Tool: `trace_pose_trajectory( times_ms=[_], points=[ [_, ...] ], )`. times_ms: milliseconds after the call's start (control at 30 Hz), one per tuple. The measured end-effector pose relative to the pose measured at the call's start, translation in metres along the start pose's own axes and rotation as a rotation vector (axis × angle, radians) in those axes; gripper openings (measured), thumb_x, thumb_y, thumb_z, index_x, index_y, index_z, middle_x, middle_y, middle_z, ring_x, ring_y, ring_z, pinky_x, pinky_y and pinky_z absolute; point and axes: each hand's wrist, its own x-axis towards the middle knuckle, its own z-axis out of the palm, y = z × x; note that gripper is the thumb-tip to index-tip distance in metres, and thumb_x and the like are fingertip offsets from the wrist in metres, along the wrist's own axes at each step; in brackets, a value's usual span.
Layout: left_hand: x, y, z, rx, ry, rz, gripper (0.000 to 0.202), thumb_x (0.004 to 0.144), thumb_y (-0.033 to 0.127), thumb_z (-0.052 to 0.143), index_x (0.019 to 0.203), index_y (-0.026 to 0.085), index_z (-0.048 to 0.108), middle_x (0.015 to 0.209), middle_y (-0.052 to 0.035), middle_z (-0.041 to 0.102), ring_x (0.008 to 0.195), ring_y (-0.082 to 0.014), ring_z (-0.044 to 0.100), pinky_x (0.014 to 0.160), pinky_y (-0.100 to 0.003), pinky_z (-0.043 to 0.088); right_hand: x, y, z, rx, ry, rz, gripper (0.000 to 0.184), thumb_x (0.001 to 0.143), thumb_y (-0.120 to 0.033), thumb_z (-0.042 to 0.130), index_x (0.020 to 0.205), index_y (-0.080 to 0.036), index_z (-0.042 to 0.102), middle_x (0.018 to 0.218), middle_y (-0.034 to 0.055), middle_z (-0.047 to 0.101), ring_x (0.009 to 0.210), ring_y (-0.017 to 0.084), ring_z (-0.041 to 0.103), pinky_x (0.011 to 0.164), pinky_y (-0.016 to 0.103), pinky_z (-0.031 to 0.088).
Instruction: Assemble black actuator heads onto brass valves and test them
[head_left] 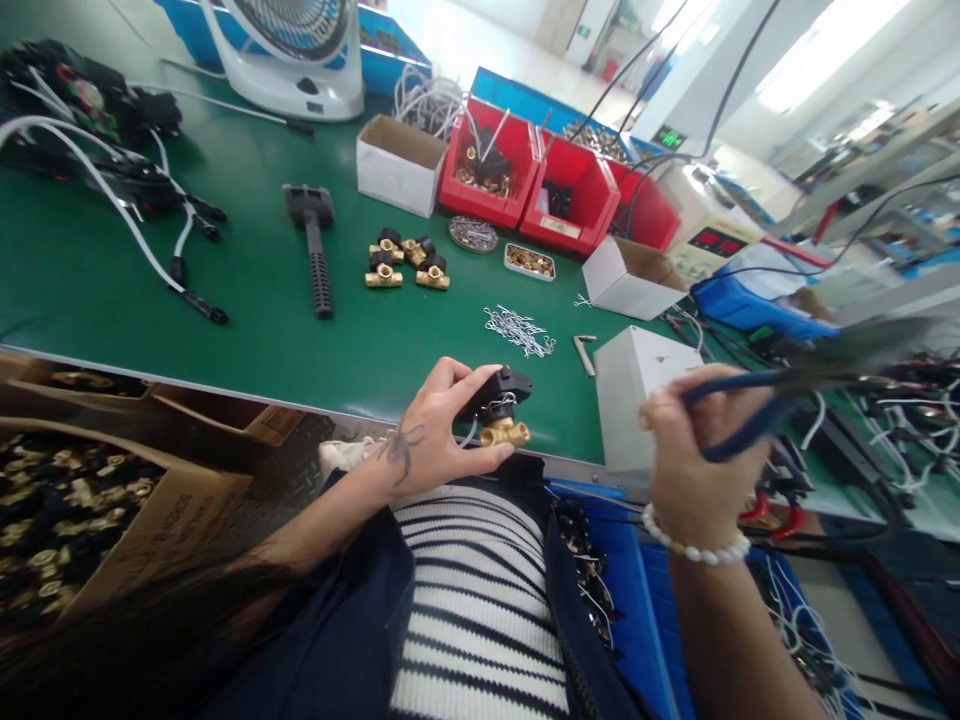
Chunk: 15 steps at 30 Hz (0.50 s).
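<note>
My left hand [442,430] is closed around a black housing with a brass valve fitting [504,432] at its lower end, held above the table's front edge. A thin wire clip [499,402] sits where the black part meets the brass. On the right, my right hand [701,460] grips blue-handled pliers [739,420], whose jaws are smeared by motion and point right. Beyond my left hand lies a loose pile of silver wire clips [519,332]. Several brass fittings with black caps [386,275] stand further back.
A grey box [637,390] stands close to my right hand, beside a small metal pin [583,355]. Red bins [491,165], a white carton [401,165] and a fan [300,90] line the back. A black handle-shaped part [315,250] lies left; a carton of fittings [180,520] sits below.
</note>
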Motion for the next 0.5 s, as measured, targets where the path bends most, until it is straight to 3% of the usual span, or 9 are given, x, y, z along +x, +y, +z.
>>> trace_pose_trajectory(
  times_ms=[100, 133, 167, 267, 333, 367, 467, 500],
  points=[
    [-0.0002, -0.001, 0.0005, 0.017, 0.0, -0.003, 0.071, 0.072, 0.034, 0.074, 0.137, 0.017, 0.051, 0.107, -0.0069, 0.049, 0.1, -0.0223, 0.053, 0.087, -0.039, 0.055, -0.001, -0.001, 0.0008, -0.059, -0.395, -0.01, 0.018, 0.077, -0.02, 0.059, 0.095, -0.022, 0.059, 0.067, -0.0015, 0.059, 0.052, 0.014, 0.054, 0.048, 0.026, 0.04],
    [-0.0002, -0.0014, 0.0007, 0.017, -0.001, -0.004, 0.07, 0.072, 0.034, 0.074, 0.137, 0.018, 0.051, 0.107, -0.0068, 0.049, 0.1, -0.0223, 0.053, 0.088, -0.04, 0.055, -0.0001, -0.0016, -0.0002, -0.092, -0.457, -0.006, 0.017, 0.075, -0.019, 0.061, 0.092, -0.022, 0.06, 0.067, -0.0012, 0.06, 0.053, 0.015, 0.055, 0.049, 0.026, 0.041],
    [-0.0003, -0.0016, 0.0009, 0.016, 0.001, -0.002, 0.07, 0.072, 0.034, 0.074, 0.137, 0.018, 0.05, 0.107, -0.0067, 0.049, 0.1, -0.0223, 0.053, 0.089, -0.04, 0.054, 0.0009, -0.0019, -0.0015, -0.119, -0.442, 0.001, 0.014, 0.076, -0.019, 0.061, 0.09, -0.021, 0.06, 0.069, -0.0007, 0.061, 0.056, 0.015, 0.056, 0.052, 0.027, 0.043],
    [0.0, -0.0019, 0.0016, 0.021, 0.009, 0.017, 0.07, 0.072, 0.034, 0.074, 0.137, 0.019, 0.05, 0.107, -0.0068, 0.049, 0.1, -0.0228, 0.053, 0.092, -0.043, 0.053, 0.0015, -0.0011, -0.0033, -0.097, -0.058, 0.015, 0.01, 0.086, -0.025, 0.057, 0.096, -0.022, 0.055, 0.076, -0.0002, 0.057, 0.064, 0.015, 0.056, 0.06, 0.028, 0.046],
    [0.0002, -0.0016, 0.002, 0.023, 0.009, 0.019, 0.07, 0.072, 0.035, 0.074, 0.137, 0.018, 0.05, 0.107, -0.007, 0.049, 0.1, -0.0226, 0.053, 0.093, -0.043, 0.052, -0.0008, 0.0004, -0.0012, -0.061, 0.062, -0.005, 0.009, 0.088, -0.025, 0.054, 0.097, -0.023, 0.053, 0.075, -0.0013, 0.053, 0.061, 0.014, 0.053, 0.057, 0.027, 0.044],
    [0.0003, -0.0014, 0.0021, 0.024, 0.006, 0.017, 0.071, 0.072, 0.035, 0.074, 0.137, 0.017, 0.05, 0.106, -0.0072, 0.049, 0.1, -0.0224, 0.053, 0.093, -0.042, 0.052, -0.0022, 0.001, 0.0003, -0.068, -0.006, -0.022, 0.008, 0.086, -0.023, 0.055, 0.094, -0.023, 0.053, 0.072, -0.0017, 0.054, 0.058, 0.014, 0.053, 0.054, 0.026, 0.043],
    [0.0003, -0.0017, 0.0025, 0.027, 0.004, 0.015, 0.072, 0.072, 0.034, 0.074, 0.137, 0.015, 0.05, 0.107, -0.0078, 0.049, 0.101, -0.0226, 0.053, 0.094, -0.042, 0.052, -0.0034, 0.001, 0.0022, -0.145, -0.435, -0.047, 0.008, 0.077, -0.017, 0.059, 0.083, -0.022, 0.058, 0.066, -0.0015, 0.058, 0.054, 0.014, 0.054, 0.05, 0.026, 0.041],
    [0.0003, -0.002, 0.0026, 0.028, 0.005, 0.016, 0.072, 0.072, 0.034, 0.074, 0.137, 0.016, 0.05, 0.107, -0.0077, 0.049, 0.101, -0.0228, 0.053, 0.094, -0.043, 0.052, -0.0027, 0.0004, 0.0015, -0.165, -0.505, -0.049, 0.009, 0.077, -0.016, 0.059, 0.084, -0.022, 0.059, 0.068, -0.0007, 0.06, 0.056, 0.015, 0.057, 0.053, 0.027, 0.043]
  ],
)
